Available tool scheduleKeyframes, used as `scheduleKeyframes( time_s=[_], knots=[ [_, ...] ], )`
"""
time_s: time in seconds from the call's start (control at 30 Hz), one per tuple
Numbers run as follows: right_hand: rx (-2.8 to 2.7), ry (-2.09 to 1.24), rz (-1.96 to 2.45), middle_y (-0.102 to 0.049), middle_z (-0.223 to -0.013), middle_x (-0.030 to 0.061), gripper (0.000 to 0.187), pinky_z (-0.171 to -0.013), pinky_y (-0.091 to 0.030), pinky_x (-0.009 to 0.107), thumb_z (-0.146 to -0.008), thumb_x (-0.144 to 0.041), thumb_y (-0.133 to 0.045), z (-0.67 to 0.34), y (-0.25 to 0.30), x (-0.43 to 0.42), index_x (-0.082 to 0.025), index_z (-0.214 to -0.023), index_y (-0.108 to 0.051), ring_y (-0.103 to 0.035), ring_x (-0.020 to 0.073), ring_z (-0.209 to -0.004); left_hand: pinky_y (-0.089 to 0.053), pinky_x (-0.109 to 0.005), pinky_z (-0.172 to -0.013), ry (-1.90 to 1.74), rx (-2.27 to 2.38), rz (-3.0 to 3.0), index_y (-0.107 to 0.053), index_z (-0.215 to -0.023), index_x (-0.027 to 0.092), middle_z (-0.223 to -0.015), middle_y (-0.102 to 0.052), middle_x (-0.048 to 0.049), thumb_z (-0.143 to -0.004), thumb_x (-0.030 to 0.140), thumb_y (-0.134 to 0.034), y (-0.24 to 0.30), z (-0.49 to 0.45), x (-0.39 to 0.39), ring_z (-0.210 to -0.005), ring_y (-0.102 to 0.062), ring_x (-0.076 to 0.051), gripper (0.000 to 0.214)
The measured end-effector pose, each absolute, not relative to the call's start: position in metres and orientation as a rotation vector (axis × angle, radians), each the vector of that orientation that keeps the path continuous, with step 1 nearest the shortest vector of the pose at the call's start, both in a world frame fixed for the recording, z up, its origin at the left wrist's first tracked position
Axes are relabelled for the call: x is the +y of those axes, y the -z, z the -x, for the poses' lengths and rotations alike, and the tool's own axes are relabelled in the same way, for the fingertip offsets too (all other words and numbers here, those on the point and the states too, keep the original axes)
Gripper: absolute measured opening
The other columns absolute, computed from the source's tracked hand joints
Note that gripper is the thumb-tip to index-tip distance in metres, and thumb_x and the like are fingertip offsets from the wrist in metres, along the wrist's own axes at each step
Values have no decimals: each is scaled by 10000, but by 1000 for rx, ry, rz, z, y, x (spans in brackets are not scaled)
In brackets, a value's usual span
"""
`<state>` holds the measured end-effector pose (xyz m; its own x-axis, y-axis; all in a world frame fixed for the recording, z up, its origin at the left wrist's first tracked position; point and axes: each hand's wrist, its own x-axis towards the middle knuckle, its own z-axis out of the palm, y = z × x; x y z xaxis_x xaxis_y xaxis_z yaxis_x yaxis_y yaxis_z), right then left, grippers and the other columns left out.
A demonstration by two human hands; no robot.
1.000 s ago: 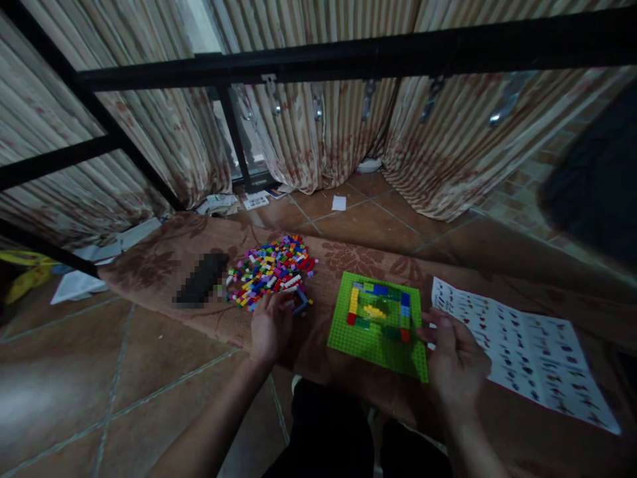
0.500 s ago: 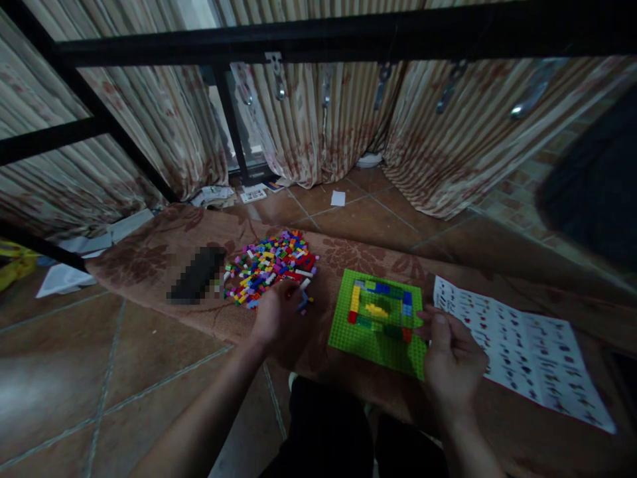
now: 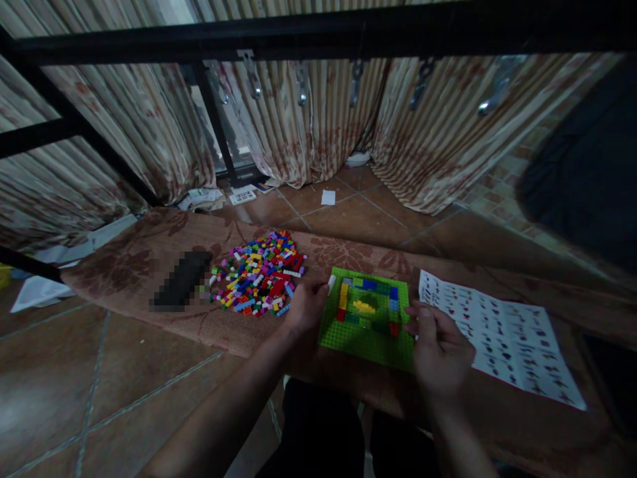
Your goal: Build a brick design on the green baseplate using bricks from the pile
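Observation:
My left hand [image 3: 307, 307] is closed on a white toy brick [image 3: 331, 283], which sticks out past the fingertips by the left edge of the green baseplate [image 3: 365, 352]. On that plate, bricks in yellow, red, blue and green form a rectangular outline around a yellow piece [image 3: 363, 306]. At the plate's right edge is my right hand [image 3: 442, 342], its fingers pinched together; what they hold, if anything, is too small to tell. A heap of loose colourful bricks [image 3: 261, 269] lies left of the plate.
A printed instruction sheet [image 3: 507, 332] lies right of the plate on the patterned cloth [image 3: 239, 335]. Left of the heap is a dark pixelated object [image 3: 182, 282]. Behind the bench, a black metal bar [image 3: 308, 43] crosses before striped curtains [image 3: 318, 126].
My left hand has moved right, from the brick heap to the baseplate's left edge, carrying the white brick. My right hand stays by the plate's right edge. The view has shifted slightly.

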<state>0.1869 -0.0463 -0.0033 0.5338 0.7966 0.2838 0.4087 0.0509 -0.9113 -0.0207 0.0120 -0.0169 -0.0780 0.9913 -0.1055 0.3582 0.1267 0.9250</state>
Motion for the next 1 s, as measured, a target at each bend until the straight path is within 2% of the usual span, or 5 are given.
scheduleKeyframes(
  time_s=[0.27, 0.4, 0.7, 0.83, 1.0],
  knots=[
    [-1130, -366, 1660, -742, -818, 78, 451, -627, -501, 298, -870, -569, -532, -189, 7, -49, -162, -892, -725, -663, 177, -597, -445, -256, -669, -660, 1981, -1743, -707, -912, 211, -833, -720, -46, -917, 417, -493, 13, 57, -25, -746, -648, -174, 297],
    [-1165, -361, 1666, -743, -837, 87, 478, -658, -509, 316, -867, -594, -523, -187, 10, -50, -161, -914, -721, -673, 194, -622, -458, -278, -749, -549, 2112, -1839, -690, -996, 236, -978, -708, -54, -884, 333, -555, 15, 74, -33, -860, -654, -197, 201],
    [-1216, -298, 1720, -734, -824, 76, 455, -691, -501, 318, -881, -572, -512, -177, 11, -46, -166, -917, -714, -670, 207, -670, -480, -284, -782, -453, 2098, -2072, -681, -1084, 237, -1083, -649, -77, -892, 227, -494, -3, 112, 22, -950, -642, -214, 268],
    [-1255, -325, 1710, -731, -796, 66, 441, -682, -501, 304, -891, -555, -494, -172, 4, -46, -167, -905, -703, -666, 195, -641, -484, -291, -761, -196, 1932, -2213, -714, -968, 222, -1079, -637, -93, -863, 214, -522, -6, 116, 47, -930, -645, -222, 218],
    [-1276, -322, 1727, -730, -762, 66, 439, -685, -494, 299, -884, -548, -496, -171, 0, -45, -163, -904, -706, -671, 202, -649, -482, -294, -729, -147, 1931, -2204, -701, -913, 178, -1044, -643, -115, -841, 166, -518, -6, 114, 53, -881, -652, -225, 197]
  ],
)
